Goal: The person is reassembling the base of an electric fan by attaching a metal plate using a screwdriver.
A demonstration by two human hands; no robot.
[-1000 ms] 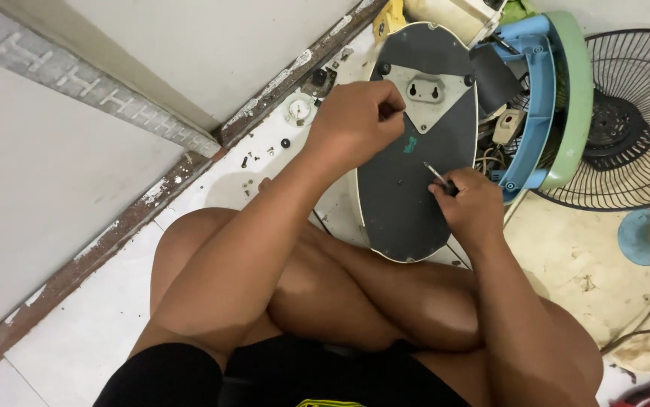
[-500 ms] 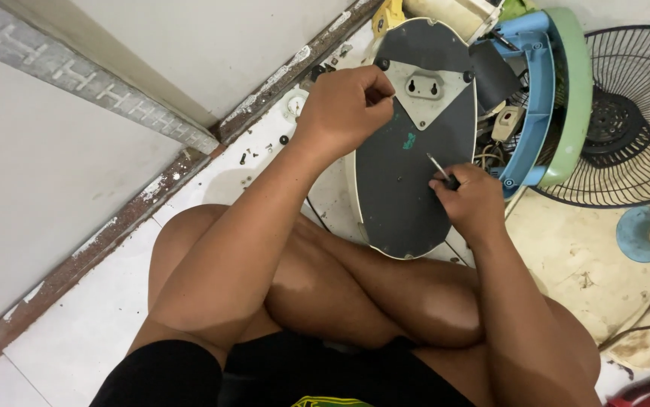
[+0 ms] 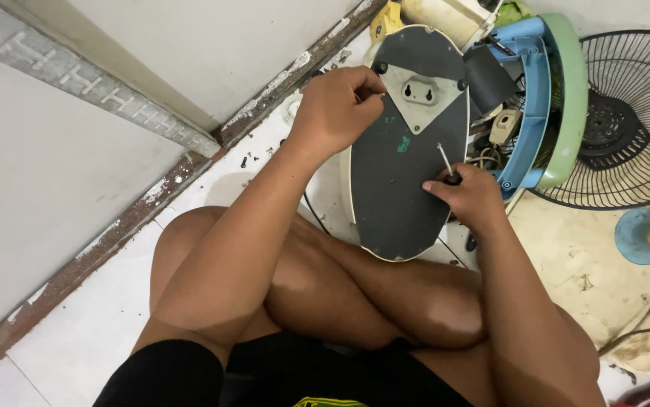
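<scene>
Left hand closed, fingertips pinched at the upper left rim of the base, apparently on a small part too small to make out. Right hand clenched around the handle of a screwdriver, whose thin shaft slants up over the base's dark face, tip free of any fastener. The step in hand appears to be work on the fasteners of the underside, probably between screws; the next move calls for seating the tip squarely in a screw head while the left hand keeps the base from rocking.

The base is an oval plate, dark grey with a cream rim, propped upright on the floor against the person's crossed legs. A pale triangular bracket with two keyhole slots sits near its top; a small green smear marks the middle.

Beyond it lie a blue and green housing, loose wiring and a wire fan grille. Small screws lie scattered by the wall.
</scene>
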